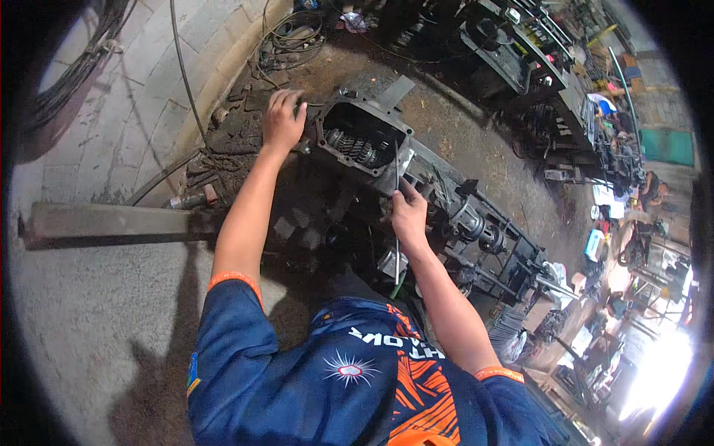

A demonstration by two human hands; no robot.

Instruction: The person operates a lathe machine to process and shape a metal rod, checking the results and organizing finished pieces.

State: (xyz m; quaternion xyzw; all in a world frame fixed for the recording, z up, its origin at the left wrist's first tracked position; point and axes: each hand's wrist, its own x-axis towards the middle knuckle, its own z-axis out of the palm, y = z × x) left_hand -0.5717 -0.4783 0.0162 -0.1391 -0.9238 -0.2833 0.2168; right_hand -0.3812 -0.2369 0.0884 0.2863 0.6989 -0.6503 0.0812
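Observation:
An open gearbox housing (pixel 362 165), dark metal with a flat bolted rim, stands in front of me. Inside it, toothed gears (pixel 357 147) sit on a shaft. My left hand (pixel 282 123) is just off the housing's left corner, thumb apart from the loosely bent fingers, with nothing visible in it. Closed around a long thin metal rod (pixel 397 269), my right hand (pixel 409 215) is near the housing's right front corner. The rod stretches from the rim back toward my body, and its exact kind cannot be made out.
Right of the housing runs a metal frame (pixel 513 279) with cylindrical parts (pixel 468 221). A thick beam (pixel 111 225) lies at left before a block wall (pixel 160 59). Cables (pixel 297 33) coil on the dirty floor. Machinery (pixel 513 52) stands at far right.

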